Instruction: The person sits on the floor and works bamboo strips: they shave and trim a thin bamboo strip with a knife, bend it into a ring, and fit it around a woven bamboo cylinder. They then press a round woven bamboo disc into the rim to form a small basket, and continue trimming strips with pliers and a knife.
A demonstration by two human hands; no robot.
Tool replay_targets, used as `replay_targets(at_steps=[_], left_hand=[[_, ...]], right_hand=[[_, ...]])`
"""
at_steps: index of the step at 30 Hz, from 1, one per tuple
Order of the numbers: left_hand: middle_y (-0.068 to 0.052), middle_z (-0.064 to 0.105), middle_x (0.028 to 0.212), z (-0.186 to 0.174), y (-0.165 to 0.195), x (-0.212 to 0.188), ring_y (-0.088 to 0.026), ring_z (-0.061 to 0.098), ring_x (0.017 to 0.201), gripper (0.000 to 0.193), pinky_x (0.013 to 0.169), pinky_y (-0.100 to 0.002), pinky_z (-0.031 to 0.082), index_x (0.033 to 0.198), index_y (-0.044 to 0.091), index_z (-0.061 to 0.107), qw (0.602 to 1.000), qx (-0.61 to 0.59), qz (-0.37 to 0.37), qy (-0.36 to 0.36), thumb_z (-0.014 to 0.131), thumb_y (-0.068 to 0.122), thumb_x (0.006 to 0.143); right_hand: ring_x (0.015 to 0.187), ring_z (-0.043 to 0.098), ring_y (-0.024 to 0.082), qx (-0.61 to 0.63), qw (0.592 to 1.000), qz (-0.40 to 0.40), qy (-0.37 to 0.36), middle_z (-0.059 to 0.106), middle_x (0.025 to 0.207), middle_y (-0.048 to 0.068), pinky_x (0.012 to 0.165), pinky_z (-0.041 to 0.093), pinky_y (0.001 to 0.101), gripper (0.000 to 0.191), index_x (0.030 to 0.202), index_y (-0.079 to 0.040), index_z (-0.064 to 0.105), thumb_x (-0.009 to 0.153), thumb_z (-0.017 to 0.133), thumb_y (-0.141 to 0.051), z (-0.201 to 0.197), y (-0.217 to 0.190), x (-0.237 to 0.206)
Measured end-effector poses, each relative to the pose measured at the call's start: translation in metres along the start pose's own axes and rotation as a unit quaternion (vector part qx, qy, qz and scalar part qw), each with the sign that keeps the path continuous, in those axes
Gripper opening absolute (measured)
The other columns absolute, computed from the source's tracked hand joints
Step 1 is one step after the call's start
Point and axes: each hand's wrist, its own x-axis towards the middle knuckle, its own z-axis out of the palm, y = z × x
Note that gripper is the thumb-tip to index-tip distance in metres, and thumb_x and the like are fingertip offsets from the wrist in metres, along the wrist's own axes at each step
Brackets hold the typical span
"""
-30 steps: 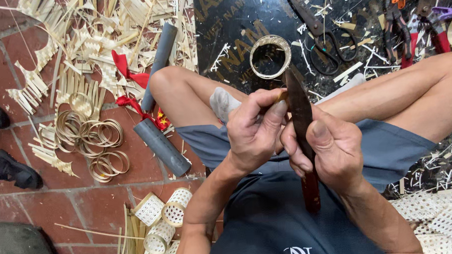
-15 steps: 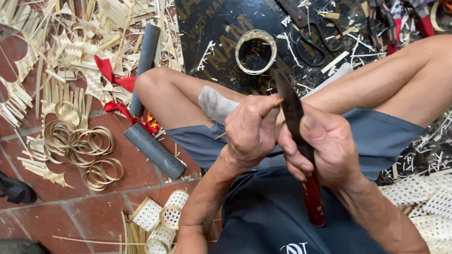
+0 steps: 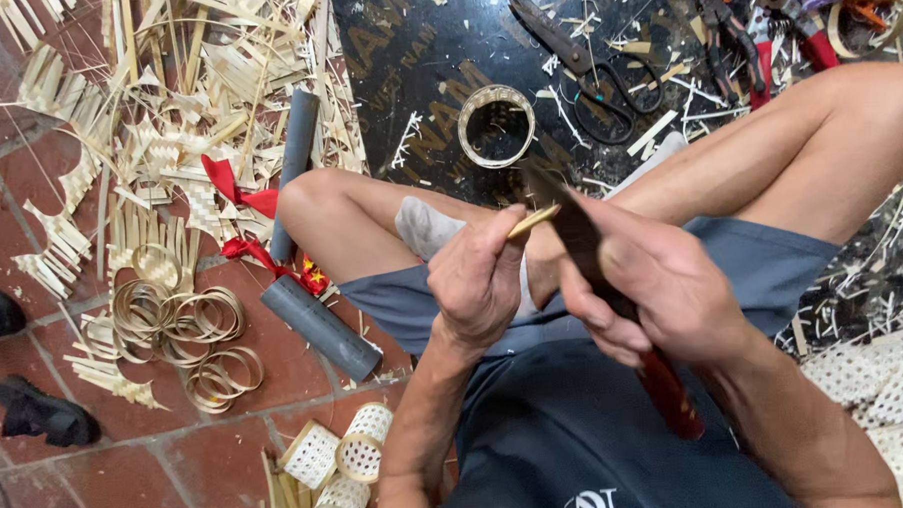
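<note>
L hand (image 3: pixel 483 283) is pinching a bamboo strip (image 3: pixel 533 220) – tip poking out at 1 o'clock; R hand (image 3: pixel 658 287) is clenching the knife (image 3: pixel 581 244) beside it. Keep strokes shallow, blade angling away from fingers – prob. safest.

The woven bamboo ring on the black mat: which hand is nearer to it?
Right. The right hand, gripping the knife, sits just below the woven bamboo ring, the blade tip almost under it. The left hand, pinching the bamboo strip, is lower.
</note>
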Motion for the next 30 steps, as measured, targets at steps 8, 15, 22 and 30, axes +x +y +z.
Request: replay_targets(at_steps=[8,15,22,30], left_hand=[[-0.014,0.073,0.100,-0.007,-0.007,-0.006,-0.028,0.074,0.086,0.020,0.077,-0.035,0.059,0.118,-0.002,0.066,1.000,0.022,0.008,-0.012,0.072,-0.002,0.098],[-0.017,0.073,0.101,-0.009,-0.012,-0.011,-0.029,0.074,0.090,0.022,0.081,-0.035,0.059,0.120,-0.003,0.065,0.999,0.024,-0.037,-0.002,0.068,-0.006,0.098],[-0.012,0.072,0.094,-0.007,-0.028,-0.014,-0.023,0.074,0.085,0.017,0.077,-0.032,0.059,0.119,-0.002,0.066,0.998,0.023,-0.056,0.004,0.064,-0.004,0.102],[-0.012,0.073,0.085,-0.012,-0.123,0.013,-0.015,0.068,0.064,0.019,0.058,-0.028,0.057,0.120,-0.003,0.061,0.832,-0.381,-0.399,-0.049,0.057,0.007,0.104]], right_hand=[[0.048,0.043,0.005,0.120,0.991,-0.019,-0.055,0.052,0.073,0.002,0.041,0.042,0.0210,0.059,0.157,-0.003,0.037,0.109,0.047,-0.035,0.045,-0.081,0.013],[0.046,0.044,0.003,-0.070,0.996,-0.036,-0.031,0.049,0.069,-0.002,0.038,0.044,0.0191,0.063,0.160,-0.004,0.035,0.107,0.043,-0.039,0.023,-0.053,0.013],[0.049,0.044,0.003,-0.167,0.982,-0.066,-0.054,0.047,0.069,-0.002,0.041,0.041,0.0188,0.066,0.165,-0.004,0.030,0.110,0.044,-0.037,-0.002,-0.012,0.038],[0.052,0.052,0.003,-0.187,0.951,-0.220,0.109,0.059,0.073,0.001,0.046,0.043,0.0194,0.060,0.159,-0.008,0.042,0.108,0.053,-0.038,-0.086,-0.015,0.112]])
